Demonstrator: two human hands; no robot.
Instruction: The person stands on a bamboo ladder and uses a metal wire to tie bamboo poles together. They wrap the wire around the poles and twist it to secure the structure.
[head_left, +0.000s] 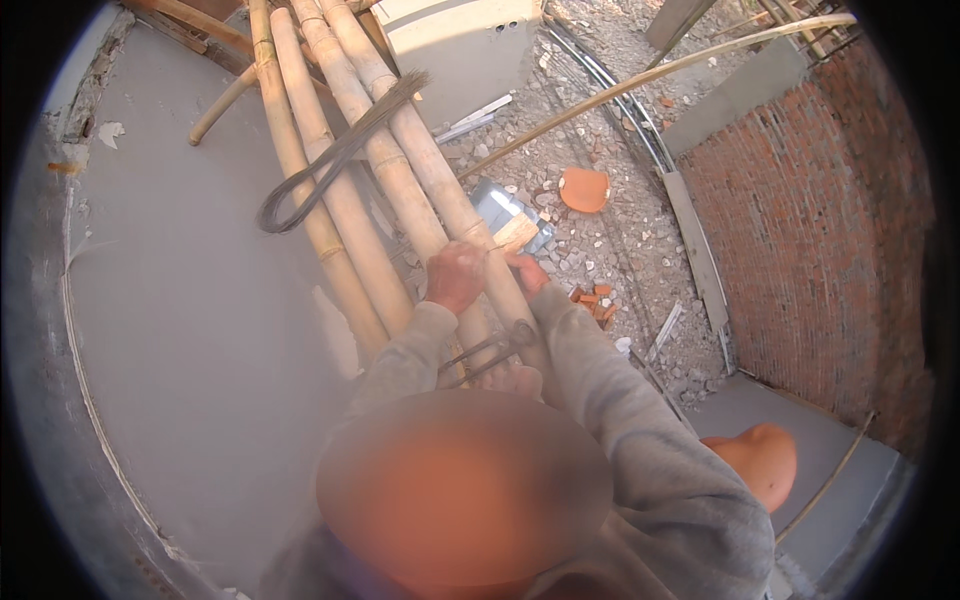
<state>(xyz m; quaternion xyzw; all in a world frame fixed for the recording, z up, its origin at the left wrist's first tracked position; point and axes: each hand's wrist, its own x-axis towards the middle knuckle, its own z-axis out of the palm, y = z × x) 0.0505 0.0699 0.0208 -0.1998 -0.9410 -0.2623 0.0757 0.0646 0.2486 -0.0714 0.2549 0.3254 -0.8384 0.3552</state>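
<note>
Bamboo pole (442, 180), rightmost of four: between your hands. Left hand (457, 276): curled, at its left side. Right hand (530, 273): fingers bent, at its right. Whether either pinches anything: cannot tell. Wire bundle (378, 118): across its far stretch.

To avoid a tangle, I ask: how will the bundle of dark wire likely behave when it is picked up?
The bundle of dark wire would probably flex springily, since its thin strands curve into a loop at one end. It may fan out, as the other end shows free tips. It seems unlikely to roll, lying flat across several bamboo poles.
</note>
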